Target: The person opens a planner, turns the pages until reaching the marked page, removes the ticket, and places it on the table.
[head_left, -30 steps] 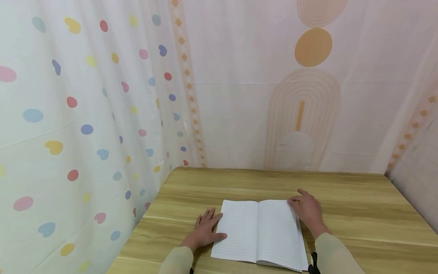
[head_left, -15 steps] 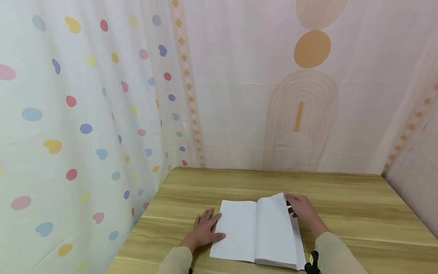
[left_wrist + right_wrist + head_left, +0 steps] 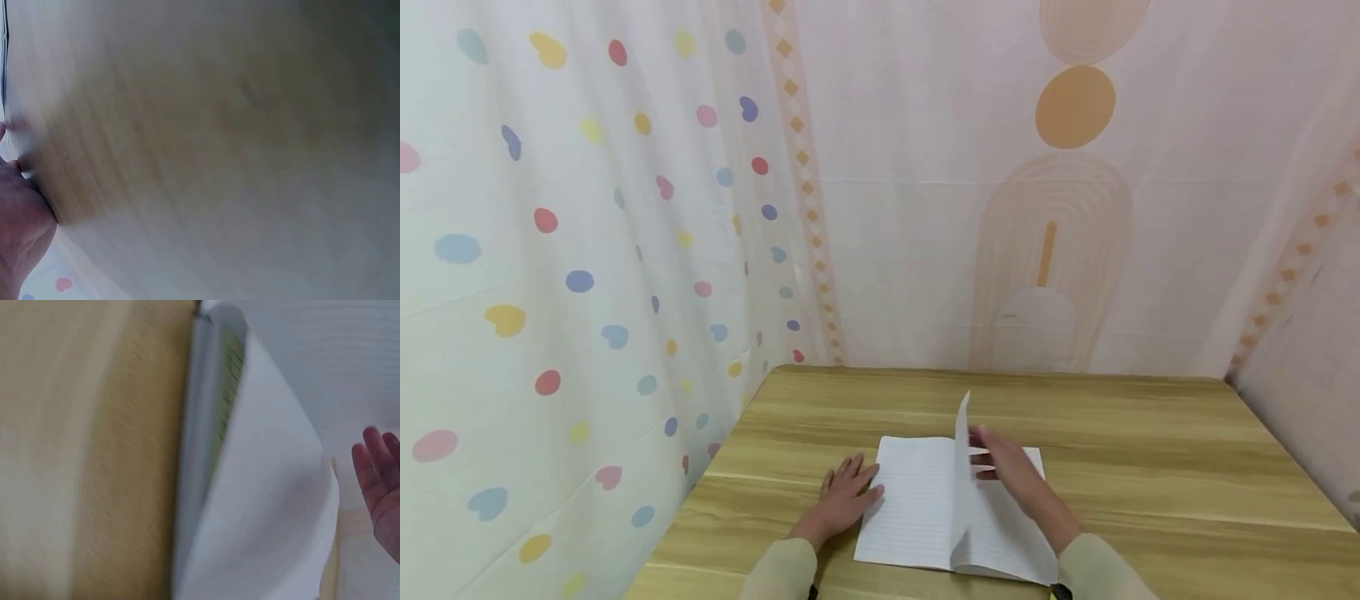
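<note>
A notebook (image 3: 906, 500) with lined white pages lies spread on the wooden table. One page (image 3: 961, 467) stands nearly upright at the middle fold, its lower corner bent. My right hand (image 3: 1011, 471) is just right of that page, fingers extended toward it over the right-hand side. In the right wrist view, the curved page (image 3: 269, 469) rises near the hand's straight fingers (image 3: 378, 456). My left hand (image 3: 844, 496) rests with spread fingers at the notebook's left edge. Only part of the left hand (image 3: 25, 225) enters the left wrist view.
The wood-grain table (image 3: 1135, 475) extends around the notebook on all sides. Behind it hangs a pale patterned curtain (image 3: 895, 250), and a dotted curtain (image 3: 565, 333) borders the left. A green strip (image 3: 230, 381) with dark marks shows beneath the page in the right wrist view.
My right hand has moved left from the notebook's top right corner, and the page has risen from lying flat to nearly upright. The left hand has stayed at the left edge.
</note>
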`<action>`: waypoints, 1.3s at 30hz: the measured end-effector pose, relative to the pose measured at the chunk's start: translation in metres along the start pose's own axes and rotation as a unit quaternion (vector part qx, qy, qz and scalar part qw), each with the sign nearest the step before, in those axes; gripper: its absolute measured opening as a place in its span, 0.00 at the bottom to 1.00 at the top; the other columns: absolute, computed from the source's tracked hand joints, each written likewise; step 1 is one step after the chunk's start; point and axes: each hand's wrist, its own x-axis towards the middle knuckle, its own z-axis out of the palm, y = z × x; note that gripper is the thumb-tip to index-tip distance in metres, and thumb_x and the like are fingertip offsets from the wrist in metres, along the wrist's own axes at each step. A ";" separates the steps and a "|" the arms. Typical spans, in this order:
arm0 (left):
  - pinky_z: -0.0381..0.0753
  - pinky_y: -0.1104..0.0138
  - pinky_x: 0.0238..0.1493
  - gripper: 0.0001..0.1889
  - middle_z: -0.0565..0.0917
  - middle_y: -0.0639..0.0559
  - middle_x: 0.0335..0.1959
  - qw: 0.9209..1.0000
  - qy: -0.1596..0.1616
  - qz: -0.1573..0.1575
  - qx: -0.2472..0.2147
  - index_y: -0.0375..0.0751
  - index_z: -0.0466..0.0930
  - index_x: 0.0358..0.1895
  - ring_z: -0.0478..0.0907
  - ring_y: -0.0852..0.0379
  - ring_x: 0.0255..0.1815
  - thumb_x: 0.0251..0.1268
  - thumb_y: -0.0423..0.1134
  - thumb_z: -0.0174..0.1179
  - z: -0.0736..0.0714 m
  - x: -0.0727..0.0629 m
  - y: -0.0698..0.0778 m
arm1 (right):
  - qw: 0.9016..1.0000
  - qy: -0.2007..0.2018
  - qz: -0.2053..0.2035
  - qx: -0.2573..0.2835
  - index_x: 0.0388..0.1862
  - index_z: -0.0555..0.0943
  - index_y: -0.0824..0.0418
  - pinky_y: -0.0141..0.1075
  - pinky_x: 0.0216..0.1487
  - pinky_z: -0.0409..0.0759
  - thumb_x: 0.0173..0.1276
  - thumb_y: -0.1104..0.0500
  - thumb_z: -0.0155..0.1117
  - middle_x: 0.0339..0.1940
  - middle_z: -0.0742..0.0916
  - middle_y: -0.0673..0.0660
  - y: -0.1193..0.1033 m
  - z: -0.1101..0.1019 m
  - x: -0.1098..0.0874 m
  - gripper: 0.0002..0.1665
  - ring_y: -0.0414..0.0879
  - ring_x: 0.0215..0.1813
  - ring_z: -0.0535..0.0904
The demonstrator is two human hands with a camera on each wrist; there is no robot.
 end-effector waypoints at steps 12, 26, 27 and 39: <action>0.33 0.39 0.72 0.37 0.56 0.31 0.76 0.997 0.051 -0.032 -0.057 0.27 0.61 0.72 0.44 0.33 0.78 0.81 0.57 0.28 0.003 0.007 -0.001 | 0.848 -0.147 -0.162 -0.483 0.67 0.77 0.55 0.65 0.69 0.56 0.70 0.39 0.60 0.69 0.76 0.62 0.022 0.041 -0.022 0.32 0.62 0.72 0.67; 0.32 0.37 0.72 0.43 0.49 0.29 0.78 1.000 -0.008 0.010 0.024 0.36 0.59 0.76 0.40 0.31 0.78 0.64 0.57 0.63 -0.003 -0.002 0.000 | 0.881 -0.088 -0.141 -0.443 0.62 0.80 0.61 0.64 0.69 0.58 0.70 0.44 0.63 0.68 0.76 0.67 0.029 0.022 -0.017 0.29 0.64 0.71 0.66; 0.32 0.37 0.72 0.43 0.49 0.29 0.77 1.000 -0.010 0.012 0.024 0.37 0.60 0.76 0.40 0.31 0.78 0.64 0.57 0.63 -0.003 -0.002 0.000 | 0.882 -0.084 -0.140 -0.443 0.62 0.80 0.61 0.64 0.69 0.58 0.70 0.45 0.64 0.67 0.76 0.68 0.031 0.019 -0.016 0.28 0.65 0.71 0.66; 0.33 0.37 0.72 0.42 0.48 0.29 0.78 0.999 -0.019 0.013 0.033 0.37 0.61 0.75 0.39 0.31 0.78 0.65 0.57 0.62 0.000 0.001 -0.003 | 0.892 -0.003 -0.108 -0.439 0.58 0.81 0.67 0.63 0.68 0.61 0.67 0.52 0.67 0.64 0.76 0.73 0.031 -0.020 -0.015 0.26 0.69 0.69 0.67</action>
